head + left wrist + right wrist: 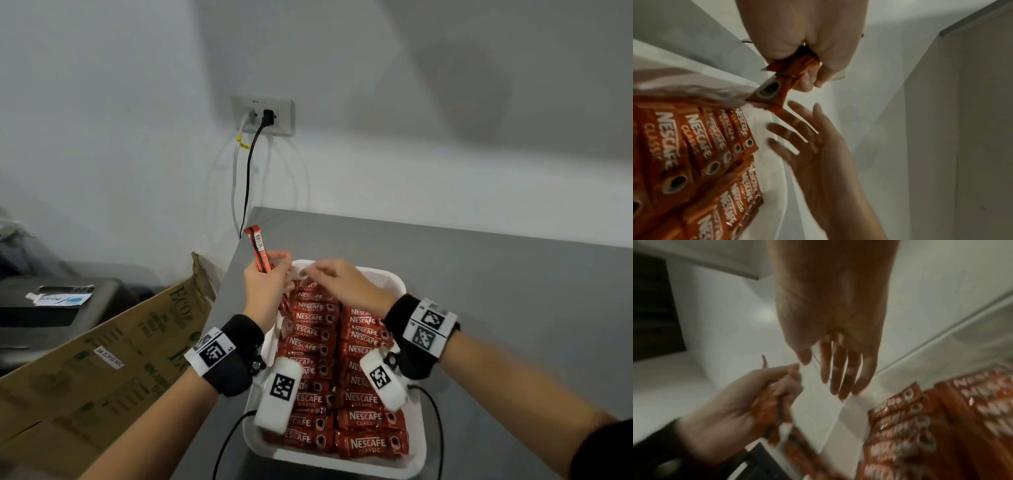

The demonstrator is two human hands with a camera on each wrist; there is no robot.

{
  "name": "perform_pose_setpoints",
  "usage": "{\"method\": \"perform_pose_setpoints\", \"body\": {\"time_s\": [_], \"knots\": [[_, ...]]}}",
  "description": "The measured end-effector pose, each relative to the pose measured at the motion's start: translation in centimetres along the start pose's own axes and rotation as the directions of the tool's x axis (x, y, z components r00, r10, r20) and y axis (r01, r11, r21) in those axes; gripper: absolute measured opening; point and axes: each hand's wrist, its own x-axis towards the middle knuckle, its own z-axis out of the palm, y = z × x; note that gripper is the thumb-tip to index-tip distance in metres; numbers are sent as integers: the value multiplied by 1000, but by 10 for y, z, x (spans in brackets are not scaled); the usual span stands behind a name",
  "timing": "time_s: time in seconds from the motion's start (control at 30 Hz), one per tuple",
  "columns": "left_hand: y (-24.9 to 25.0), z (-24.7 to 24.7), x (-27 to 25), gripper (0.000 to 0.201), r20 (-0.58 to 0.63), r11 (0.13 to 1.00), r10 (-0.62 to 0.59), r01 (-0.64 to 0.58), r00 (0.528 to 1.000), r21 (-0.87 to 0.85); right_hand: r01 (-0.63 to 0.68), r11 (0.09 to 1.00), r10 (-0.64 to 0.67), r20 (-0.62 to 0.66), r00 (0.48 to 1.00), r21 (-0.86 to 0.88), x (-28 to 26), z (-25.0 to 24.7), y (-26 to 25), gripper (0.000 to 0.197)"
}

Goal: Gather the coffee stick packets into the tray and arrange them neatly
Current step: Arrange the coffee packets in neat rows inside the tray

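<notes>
A black wristband was worn on the left wrist, with a white strap wrapped over it and printed with square black-and-white markers. A white, rounded camera unit bearing a similar marker was mounted beneath that wrist, and a black cable was led away from it. The same black band, marked white strap, white unit and black cable were seen on the right wrist. A dark sleeve edge was seen on the right upper arm; both forearms were left bare
</notes>
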Motion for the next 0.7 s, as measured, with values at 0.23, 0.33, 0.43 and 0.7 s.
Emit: {"method": "perform_pose_setpoints", "body": {"time_s": [0.23,0.33,0.43,0.7], "knots": [[11,9,-1,11,-5,996,76,-76,997,42,-35,990,48,98,994,-136,-28,16,13,30],[16,-3,0,11,-47,992,104,-100,993,74,-12,935,76,167,983,-354,-27,22,23,21],[17,-9,-5,10,-49,989,128,-123,991,81,0,858,150,251,956,-514,-32,44,21,31],[12,-13,-15,9,-11,987,118,-116,993,114,-25,805,201,233,951,-593,-31,64,12,37]]}}
